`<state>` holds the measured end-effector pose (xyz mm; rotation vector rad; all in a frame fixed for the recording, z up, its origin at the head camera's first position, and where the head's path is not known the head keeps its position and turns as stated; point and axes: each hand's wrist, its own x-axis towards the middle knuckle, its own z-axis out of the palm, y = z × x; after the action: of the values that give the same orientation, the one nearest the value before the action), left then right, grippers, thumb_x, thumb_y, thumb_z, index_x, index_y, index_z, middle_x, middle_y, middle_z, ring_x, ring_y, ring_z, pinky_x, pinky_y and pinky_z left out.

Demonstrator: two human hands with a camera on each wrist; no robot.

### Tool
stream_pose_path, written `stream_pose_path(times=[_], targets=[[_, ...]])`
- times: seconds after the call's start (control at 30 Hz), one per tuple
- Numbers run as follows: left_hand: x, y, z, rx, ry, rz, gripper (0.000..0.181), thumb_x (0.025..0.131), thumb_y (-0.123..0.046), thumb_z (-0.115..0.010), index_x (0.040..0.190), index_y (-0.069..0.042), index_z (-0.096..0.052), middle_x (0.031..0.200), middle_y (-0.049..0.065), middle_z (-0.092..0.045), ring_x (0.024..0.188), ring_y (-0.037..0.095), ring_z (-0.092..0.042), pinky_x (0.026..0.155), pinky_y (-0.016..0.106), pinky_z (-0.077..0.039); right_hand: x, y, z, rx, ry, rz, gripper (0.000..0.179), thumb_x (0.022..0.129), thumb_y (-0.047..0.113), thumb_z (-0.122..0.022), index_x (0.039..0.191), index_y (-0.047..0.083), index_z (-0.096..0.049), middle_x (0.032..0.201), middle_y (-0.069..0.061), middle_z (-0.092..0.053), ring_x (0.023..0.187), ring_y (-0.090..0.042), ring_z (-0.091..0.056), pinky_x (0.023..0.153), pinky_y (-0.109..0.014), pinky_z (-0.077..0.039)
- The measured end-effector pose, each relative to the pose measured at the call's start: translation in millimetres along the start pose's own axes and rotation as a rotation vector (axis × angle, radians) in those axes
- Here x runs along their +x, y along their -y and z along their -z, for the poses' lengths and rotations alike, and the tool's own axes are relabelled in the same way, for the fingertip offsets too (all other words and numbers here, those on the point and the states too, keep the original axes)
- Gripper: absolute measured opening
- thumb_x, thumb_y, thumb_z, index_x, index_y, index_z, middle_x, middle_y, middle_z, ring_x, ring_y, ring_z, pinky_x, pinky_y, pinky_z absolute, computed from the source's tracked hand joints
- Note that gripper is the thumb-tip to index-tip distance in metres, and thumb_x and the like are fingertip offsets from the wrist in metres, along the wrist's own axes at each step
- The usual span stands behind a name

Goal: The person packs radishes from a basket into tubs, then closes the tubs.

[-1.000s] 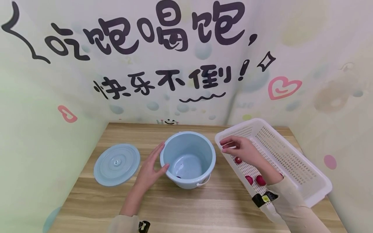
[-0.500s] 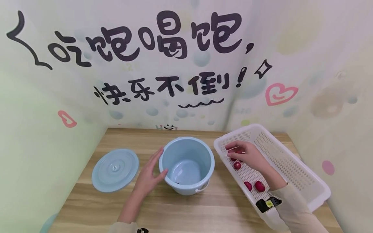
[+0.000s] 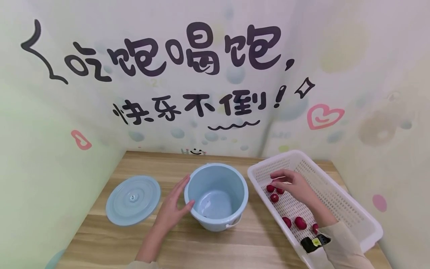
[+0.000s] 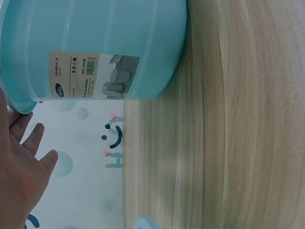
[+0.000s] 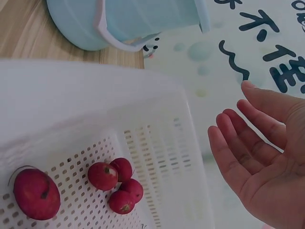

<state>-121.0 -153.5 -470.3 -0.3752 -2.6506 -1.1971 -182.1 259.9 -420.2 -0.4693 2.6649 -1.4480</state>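
Note:
A light blue bucket (image 3: 215, 203) stands upright on the table, its white handle hanging down at the front right. My left hand (image 3: 172, 203) rests at the bucket's left rim, fingers outstretched and thumb on the edge. The left wrist view shows the fingertips by the rim and a paper label (image 4: 93, 75) on the bucket's side. Over the far left end of a white perforated basket (image 3: 356, 220) hovers my right hand (image 3: 295, 185), loosely bent and holding nothing. Several red radishes (image 5: 103, 176) lie below it in the basket; a larger radish (image 5: 37, 193) lies apart.
A round blue lid (image 3: 133, 200) lies flat on the wooden table (image 3: 242, 248), left of my left hand. Behind the table rises a wall (image 3: 215, 145) with black lettering. The basket's raised rim borders the right side.
My right hand has moved rightward over the basket, uncovering more radishes at its far left end. The left hand stays at the bucket. The head view has tilted slightly upward.

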Motion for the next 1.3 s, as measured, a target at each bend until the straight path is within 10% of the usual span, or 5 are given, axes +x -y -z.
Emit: stream_pose_path(times=[1.3], targets=[[-1.3,2.2,-2.9,0.009,-0.024,-0.025,0.075,0.089,-0.035,-0.068,0.155,-0.021,-0.036,0.16,0.006,-0.039,0.144,0.038,-0.041,0.107,0.069,-0.041,-1.3,-58.6,4.9,-0.041,-0.091,-0.184,0.036,0.094,0.023,-0.07,0.12,-0.002,-0.066,0.117,-0.02,-0.07,0.096,-0.006,-0.067,0.08,-0.014,-0.052]])
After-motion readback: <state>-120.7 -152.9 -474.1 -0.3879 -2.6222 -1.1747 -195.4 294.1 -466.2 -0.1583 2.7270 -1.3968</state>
